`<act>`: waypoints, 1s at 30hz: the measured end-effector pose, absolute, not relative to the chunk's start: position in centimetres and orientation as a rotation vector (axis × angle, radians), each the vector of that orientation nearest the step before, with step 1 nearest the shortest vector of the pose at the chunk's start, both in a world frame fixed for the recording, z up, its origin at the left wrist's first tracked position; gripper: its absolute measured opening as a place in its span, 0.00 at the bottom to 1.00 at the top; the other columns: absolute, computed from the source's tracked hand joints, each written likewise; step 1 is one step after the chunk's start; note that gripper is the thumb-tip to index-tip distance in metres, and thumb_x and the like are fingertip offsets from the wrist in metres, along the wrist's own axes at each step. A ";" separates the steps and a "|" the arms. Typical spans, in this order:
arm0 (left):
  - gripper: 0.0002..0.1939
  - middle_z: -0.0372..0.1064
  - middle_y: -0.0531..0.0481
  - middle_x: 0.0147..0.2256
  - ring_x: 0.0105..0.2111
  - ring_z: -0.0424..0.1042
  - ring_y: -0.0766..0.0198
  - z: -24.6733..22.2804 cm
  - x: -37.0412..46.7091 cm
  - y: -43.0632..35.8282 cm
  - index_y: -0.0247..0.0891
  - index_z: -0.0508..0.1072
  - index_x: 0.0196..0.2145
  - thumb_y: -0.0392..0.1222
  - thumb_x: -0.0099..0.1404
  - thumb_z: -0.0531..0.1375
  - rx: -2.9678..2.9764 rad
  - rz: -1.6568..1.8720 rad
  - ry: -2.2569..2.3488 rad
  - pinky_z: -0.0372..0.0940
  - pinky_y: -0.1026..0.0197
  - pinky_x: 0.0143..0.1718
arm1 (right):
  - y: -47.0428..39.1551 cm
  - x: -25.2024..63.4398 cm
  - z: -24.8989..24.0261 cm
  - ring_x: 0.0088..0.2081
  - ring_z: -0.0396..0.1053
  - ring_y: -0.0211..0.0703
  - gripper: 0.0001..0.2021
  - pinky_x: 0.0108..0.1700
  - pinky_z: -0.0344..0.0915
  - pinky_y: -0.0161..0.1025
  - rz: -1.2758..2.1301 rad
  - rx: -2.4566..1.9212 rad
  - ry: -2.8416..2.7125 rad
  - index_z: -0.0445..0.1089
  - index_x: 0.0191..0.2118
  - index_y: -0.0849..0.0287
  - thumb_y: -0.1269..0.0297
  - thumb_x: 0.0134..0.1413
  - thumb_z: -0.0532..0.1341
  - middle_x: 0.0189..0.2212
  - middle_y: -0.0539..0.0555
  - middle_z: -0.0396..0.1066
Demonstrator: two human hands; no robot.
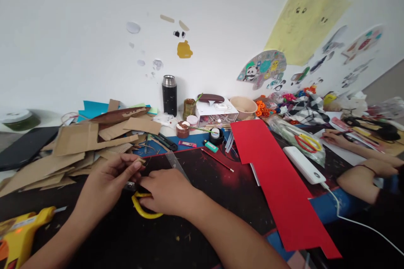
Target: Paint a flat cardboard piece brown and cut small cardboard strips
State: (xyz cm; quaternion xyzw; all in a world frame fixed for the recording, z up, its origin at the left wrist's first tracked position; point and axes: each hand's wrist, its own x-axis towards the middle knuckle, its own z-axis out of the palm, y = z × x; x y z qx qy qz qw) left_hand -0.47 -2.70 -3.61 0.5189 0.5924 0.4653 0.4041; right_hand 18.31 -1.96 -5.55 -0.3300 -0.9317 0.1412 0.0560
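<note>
Over the dark work mat, my left hand pinches a small brown piece that looks like cardboard. Close against it, my right hand grips yellow-handled scissors, with fingers through the loop. Most of the scissor blades are hidden between my hands, so whether they touch the piece I cannot tell. Just behind my fingers lies a clear strip, perhaps a ruler. To the left of my left forearm rests a yellow glue gun, its nozzle pointing right.
Cardboard scraps pile up at the left. A black flask stands near the wall. Red sheet stretches along the right side, beside a white power strip with a cable. A co-worker's hands rest at far right.
</note>
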 end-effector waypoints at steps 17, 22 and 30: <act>0.36 0.84 0.48 0.31 0.29 0.81 0.56 -4.4 -0.7 -2.8 0.42 0.80 0.38 0.76 0.50 0.79 1.185 1.256 1.332 0.77 0.55 0.34 | -1.5 19.4 -7.0 0.34 0.81 0.43 0.09 0.39 0.74 0.38 1.286 -1.005 -1.761 0.85 0.48 0.55 0.56 0.74 0.69 0.38 0.53 0.85; 0.35 0.85 0.45 0.32 0.29 0.82 0.54 -5.0 -0.6 -2.8 0.41 0.81 0.38 0.75 0.51 0.79 1.175 1.215 1.305 0.79 0.54 0.34 | -0.5 19.9 -7.0 0.23 0.72 0.37 0.16 0.30 0.70 0.35 1.439 -1.035 -1.404 0.80 0.45 0.57 0.48 0.70 0.69 0.28 0.48 0.77; 0.35 0.85 0.46 0.29 0.30 0.85 0.52 -5.0 0.3 -3.2 0.42 0.79 0.35 0.77 0.50 0.78 1.177 1.044 1.254 0.81 0.52 0.36 | -0.4 19.7 -7.3 0.23 0.71 0.38 0.18 0.28 0.70 0.36 1.541 -0.937 -1.367 0.78 0.45 0.56 0.47 0.62 0.75 0.25 0.45 0.74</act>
